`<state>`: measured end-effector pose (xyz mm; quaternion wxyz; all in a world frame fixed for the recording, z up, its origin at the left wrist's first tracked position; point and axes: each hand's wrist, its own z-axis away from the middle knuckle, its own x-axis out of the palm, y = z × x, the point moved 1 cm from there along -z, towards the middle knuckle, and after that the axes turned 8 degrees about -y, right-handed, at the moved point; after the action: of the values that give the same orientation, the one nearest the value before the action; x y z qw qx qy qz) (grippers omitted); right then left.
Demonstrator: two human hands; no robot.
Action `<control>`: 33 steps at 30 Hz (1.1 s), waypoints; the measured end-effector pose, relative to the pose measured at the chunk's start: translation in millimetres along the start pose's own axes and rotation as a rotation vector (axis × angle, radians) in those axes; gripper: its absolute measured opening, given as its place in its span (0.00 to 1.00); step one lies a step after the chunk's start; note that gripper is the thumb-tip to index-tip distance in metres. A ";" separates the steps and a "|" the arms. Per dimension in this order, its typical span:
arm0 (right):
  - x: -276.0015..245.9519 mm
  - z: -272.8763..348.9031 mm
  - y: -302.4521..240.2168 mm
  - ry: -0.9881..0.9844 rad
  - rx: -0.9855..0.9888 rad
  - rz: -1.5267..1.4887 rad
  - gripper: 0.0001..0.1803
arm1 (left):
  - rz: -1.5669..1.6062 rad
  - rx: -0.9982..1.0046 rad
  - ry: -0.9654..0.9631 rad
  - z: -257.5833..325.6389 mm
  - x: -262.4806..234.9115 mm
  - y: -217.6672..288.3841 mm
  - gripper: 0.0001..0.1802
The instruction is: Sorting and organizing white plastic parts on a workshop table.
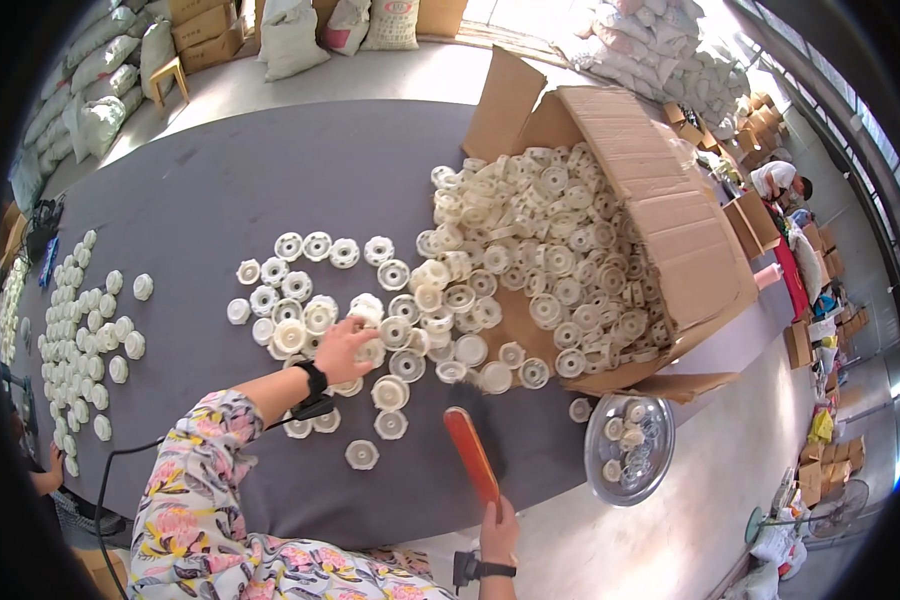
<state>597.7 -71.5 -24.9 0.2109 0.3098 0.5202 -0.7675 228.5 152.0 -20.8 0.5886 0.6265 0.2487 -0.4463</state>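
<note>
left hand (pixel 345 345) rests on loose white plastic discs (pixel 390 330) spread on the grey table (pixel 220 190), fingers curled over one disc. right hand (pixel 498 530) at the near edge grips an orange-handled brush (pixel 473 455), bristles near the spilled cardboard box (pixel 660 200); metal bowl (pixel 628 450) sits to the right.

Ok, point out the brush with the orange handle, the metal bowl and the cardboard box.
brush (pixel 470 452), head view, on its orange handle.
metal bowl (pixel 592 470), head view, on its left rim.
cardboard box (pixel 670 225), head view, on its top panel.
</note>
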 end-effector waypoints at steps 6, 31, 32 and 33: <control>-38.5 -61.1 -9.5 0.040 0.074 -0.535 0.23 | -0.013 -0.070 0.154 -44.3 -11.7 18.2 0.18; -78.0 -403.9 -143.0 0.169 -0.109 -0.069 0.30 | 0.384 -0.610 0.250 -424.7 -28.7 -85.3 0.54; -76.1 -405.0 -147.9 0.165 -0.116 -0.056 0.30 | 0.330 -0.570 0.289 -431.0 -25.6 -95.6 0.52; -74.9 -405.3 -152.2 0.131 -0.093 -0.069 0.30 | 0.275 -0.526 0.325 -437.9 -24.1 -102.5 0.51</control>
<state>657.0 361.5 20.6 0.1640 0.3311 0.5782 -0.7274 247.8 596.1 -93.2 0.7375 0.5437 0.3590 -0.1775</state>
